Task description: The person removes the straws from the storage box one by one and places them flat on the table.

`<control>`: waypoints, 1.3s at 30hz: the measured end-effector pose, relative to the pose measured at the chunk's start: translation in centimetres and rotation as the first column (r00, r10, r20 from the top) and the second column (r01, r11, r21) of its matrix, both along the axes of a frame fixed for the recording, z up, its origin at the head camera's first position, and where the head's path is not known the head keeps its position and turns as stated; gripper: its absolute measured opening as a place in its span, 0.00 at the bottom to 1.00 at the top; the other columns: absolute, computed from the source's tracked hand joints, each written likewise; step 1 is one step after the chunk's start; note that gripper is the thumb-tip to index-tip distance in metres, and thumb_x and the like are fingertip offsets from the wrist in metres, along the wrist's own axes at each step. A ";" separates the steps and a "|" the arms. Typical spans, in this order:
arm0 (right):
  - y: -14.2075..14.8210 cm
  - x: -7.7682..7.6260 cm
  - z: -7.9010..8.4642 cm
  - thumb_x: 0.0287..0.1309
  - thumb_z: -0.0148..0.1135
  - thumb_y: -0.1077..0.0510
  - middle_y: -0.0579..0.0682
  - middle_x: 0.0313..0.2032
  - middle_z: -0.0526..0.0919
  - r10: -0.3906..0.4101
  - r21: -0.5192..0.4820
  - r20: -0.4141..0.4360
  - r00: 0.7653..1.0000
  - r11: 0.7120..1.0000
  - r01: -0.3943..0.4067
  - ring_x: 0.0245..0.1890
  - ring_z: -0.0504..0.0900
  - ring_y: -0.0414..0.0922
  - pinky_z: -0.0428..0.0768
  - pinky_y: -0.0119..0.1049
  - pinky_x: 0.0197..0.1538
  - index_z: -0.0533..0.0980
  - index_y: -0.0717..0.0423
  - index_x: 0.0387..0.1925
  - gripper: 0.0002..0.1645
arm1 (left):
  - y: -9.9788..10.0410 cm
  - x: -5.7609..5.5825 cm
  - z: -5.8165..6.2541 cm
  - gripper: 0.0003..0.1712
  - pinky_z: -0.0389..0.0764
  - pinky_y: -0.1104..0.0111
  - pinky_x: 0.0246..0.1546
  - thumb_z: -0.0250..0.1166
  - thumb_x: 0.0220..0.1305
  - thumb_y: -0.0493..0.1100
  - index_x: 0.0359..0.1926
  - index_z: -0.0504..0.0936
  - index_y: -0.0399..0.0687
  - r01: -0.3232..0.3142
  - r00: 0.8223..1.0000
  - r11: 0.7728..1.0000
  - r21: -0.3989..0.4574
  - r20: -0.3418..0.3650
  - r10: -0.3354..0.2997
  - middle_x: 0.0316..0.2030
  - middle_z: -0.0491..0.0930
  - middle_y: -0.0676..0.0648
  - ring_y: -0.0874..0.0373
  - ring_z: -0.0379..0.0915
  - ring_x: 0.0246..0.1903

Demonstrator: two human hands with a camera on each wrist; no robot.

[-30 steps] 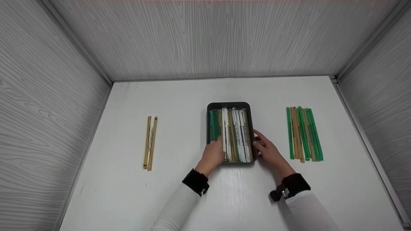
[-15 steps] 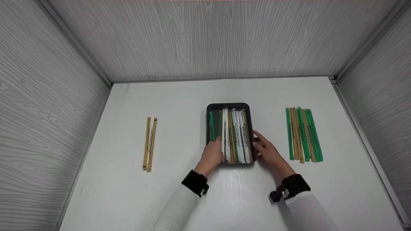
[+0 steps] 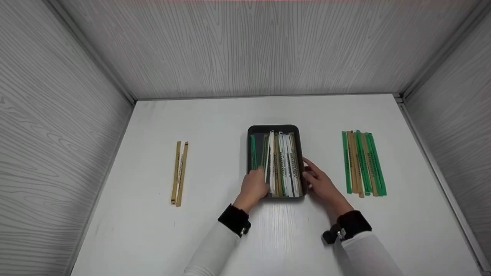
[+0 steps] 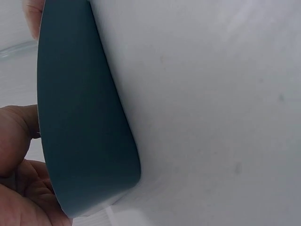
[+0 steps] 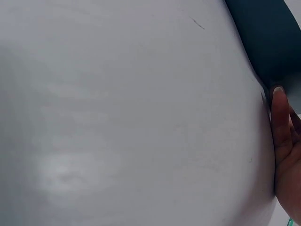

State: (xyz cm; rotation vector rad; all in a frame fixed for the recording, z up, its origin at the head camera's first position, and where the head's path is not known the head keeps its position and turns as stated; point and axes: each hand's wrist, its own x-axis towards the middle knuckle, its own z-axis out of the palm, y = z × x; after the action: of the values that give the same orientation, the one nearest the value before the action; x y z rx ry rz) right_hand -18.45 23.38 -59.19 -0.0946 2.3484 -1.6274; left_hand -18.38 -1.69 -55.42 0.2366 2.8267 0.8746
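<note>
A dark tray (image 3: pixel 273 129) holds a row of slim printed paper-wrapped sticks (image 3: pixel 287 165), white and brown ones mostly to the right. At the tray's left wall lies a green stick (image 3: pixel 253 152), with bare tray bottom beside it. My left hand (image 3: pixel 254 186) reaches over the near left corner and grips sticks at their near ends; its fingertips are hidden. In the left wrist view the dark outer wall of the tray partly covers that hand (image 4: pixel 19 188). With thumb and fingers at the right wall, my right hand (image 3: pixel 322 186) holds the tray; one straight finger (image 5: pixel 281 120) touches its corner.
Two brown paper-wrapped sticks (image 3: pixel 179 174) lie on the white table (image 3: pixel 215 115) at the left. A group of green and brown sticks (image 3: pixel 363 164) lies to the right. Grey wood-patterned panels (image 3: pixel 245 50) stand around the table.
A gap has opened at the tray's left, beside the green stick. The green and white sticks near my left hand have shifted right and crowded together. My right hand stays at the wall.
</note>
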 end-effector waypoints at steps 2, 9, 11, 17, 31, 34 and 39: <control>0.0 0.1 0.0 0.75 0.49 0.52 0.61 0.62 0.70 -0.005 -0.002 0.001 1.000 1.000 0.005 0.40 0.77 0.52 0.79 0.42 0.35 0.55 0.41 0.76 0.33 | 0.0 0.0 0.0 0.14 0.74 0.65 0.17 0.62 0.52 0.28 0.42 0.76 0.33 0.003 1.000 1.000 0.005 -0.008 -0.003 0.26 0.79 0.41 0.53 0.75 0.20; 0.0 0.1 -0.1 0.75 0.48 0.52 0.63 0.63 0.69 -0.001 0.019 0.005 1.000 1.000 0.001 0.42 0.77 0.53 0.79 0.42 0.36 0.54 0.43 0.76 0.33 | -0.1 0.2 -0.1 0.15 0.75 0.64 0.18 0.62 0.53 0.28 0.45 0.75 0.32 -0.002 1.000 0.999 0.036 0.018 0.001 0.27 0.79 0.40 0.52 0.75 0.21; -0.1 0.2 0.1 0.75 0.48 0.53 0.65 0.64 0.67 0.006 0.013 0.017 1.000 1.000 -0.007 0.43 0.77 0.55 0.78 0.43 0.37 0.53 0.45 0.77 0.33 | -0.1 0.3 0.0 0.17 0.75 0.64 0.18 0.62 0.54 0.28 0.47 0.75 0.31 -0.002 1.000 0.999 0.040 0.029 0.001 0.29 0.80 0.39 0.52 0.76 0.22; -0.7 1.0 2.9 0.75 0.47 0.57 0.68 0.63 0.67 0.038 -0.002 0.028 0.999 0.999 -0.037 0.44 0.77 0.57 0.78 0.42 0.38 0.51 0.53 0.77 0.34 | -0.1 0.3 0.1 0.23 0.77 0.65 0.20 0.59 0.58 0.26 0.57 0.72 0.27 -0.001 0.999 0.999 0.038 0.051 -0.001 0.32 0.81 0.36 0.52 0.77 0.23; -0.4 0.6 2.1 0.76 0.47 0.55 0.67 0.63 0.67 0.043 -0.033 0.043 0.998 0.999 -0.041 0.43 0.76 0.54 0.78 0.42 0.37 0.50 0.50 0.77 0.34 | -3.2 0.1 3.5 0.28 0.80 0.62 0.31 0.58 0.68 0.36 0.67 0.67 0.35 -0.039 0.998 0.991 0.127 0.063 0.031 0.39 0.82 0.38 0.53 0.79 0.29; -0.1 0.1 0.8 0.76 0.47 0.53 0.65 0.63 0.67 0.032 -0.027 0.028 0.999 0.999 -0.031 0.42 0.77 0.53 0.78 0.42 0.37 0.51 0.46 0.77 0.34 | -5.8 -0.5 4.8 0.28 0.78 0.63 0.28 0.61 0.68 0.36 0.67 0.69 0.39 -0.102 0.994 0.987 0.128 0.036 0.098 0.29 0.81 0.47 0.56 0.76 0.26; 0.1 0.1 0.1 0.75 0.48 0.50 0.61 0.63 0.68 0.010 -0.001 0.027 1.000 1.000 -0.010 0.43 0.76 0.52 0.78 0.43 0.39 0.53 0.38 0.77 0.33 | -11.3 -1.1 5.4 0.25 0.76 0.62 0.28 0.62 0.67 0.36 0.64 0.73 0.40 -0.228 0.973 0.967 0.109 -0.016 0.231 0.27 0.80 0.49 0.56 0.76 0.25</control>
State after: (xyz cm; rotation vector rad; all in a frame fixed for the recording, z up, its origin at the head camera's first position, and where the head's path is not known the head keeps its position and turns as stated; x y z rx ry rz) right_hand -18.39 23.50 -59.11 -0.0844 2.3234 -1.6155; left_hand -19.45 -12.96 -50.04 -0.0685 2.8777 1.0780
